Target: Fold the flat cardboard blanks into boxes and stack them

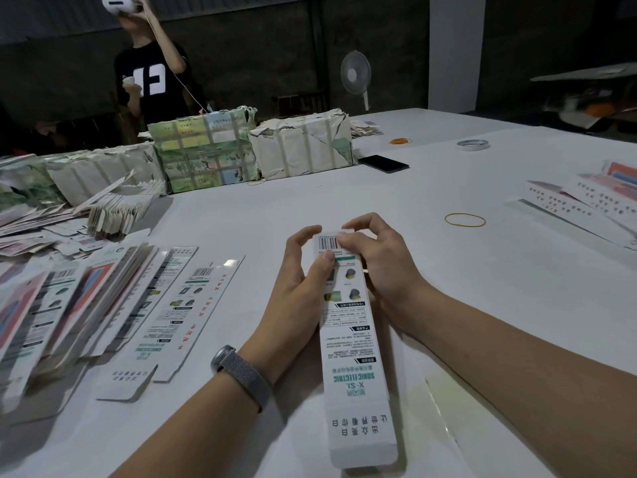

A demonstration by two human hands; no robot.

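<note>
Head view. A long, narrow printed box [355, 339] lay lengthwise on the white table [482, 270], its far end caught between both hands and its near end flap open toward the wearer. The left hand [303, 284], a mesh-band watch [241, 374] on its wrist, had its grip closed on the box's far end, thumb pressed on the barcode panel and fingers curled round the left edge. The right hand [375, 260] likewise had its grip on the same end, thumb and forefinger pinching the top flap from the right side. Left of the left grip, flat cardboard blanks [179, 305] lay fanned in an overlapping row; further left lay a loose heap of more blanks [41, 236]. Beyond both grips, across the table, stood paper-wrapped bundles [206, 153] taped in strips. Right of the right grip and a little beyond it lay a yellow rubber band [464, 220]; further right rested a few flat packages [593, 201]. Far beyond the right grip lay a dark phone [383, 163], an orange rubber band [400, 141] and a tape roll [472, 144]. A second person [151, 74] in a black shirt stood behind the bundles, and a pedestal fan [356, 75] stood at the back.
</note>
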